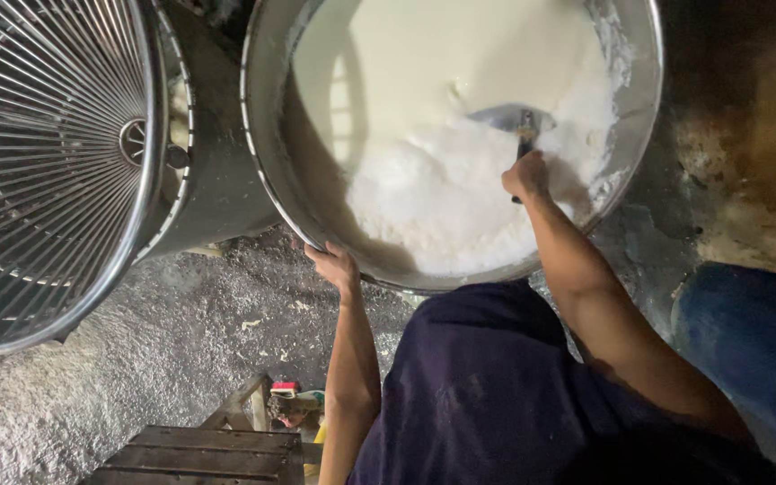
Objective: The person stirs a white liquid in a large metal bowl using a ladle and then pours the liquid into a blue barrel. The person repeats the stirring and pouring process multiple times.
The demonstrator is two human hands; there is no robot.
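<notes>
Scraping white paste (460, 193) inside steel basin (267, 153) on floor: right hand (526, 175) fingers clenched on scraper (514, 119), left hand (334, 267) gripping near rim (steadying). Next probably: drawing paste off far wall.

Two metal vats (267, 135), one wire guard (47, 162), one scoop (509, 119), one wooden pallet (199, 454).

Both bare arms reach forward — left grip (334, 267) curled shut, right grip (526, 176) fisted, wrist bent down.

rough grey floor (136, 359), large steel basin (267, 162), wire-guarded machine (56, 171), wooden slat stool (199, 454) standing on it
</notes>
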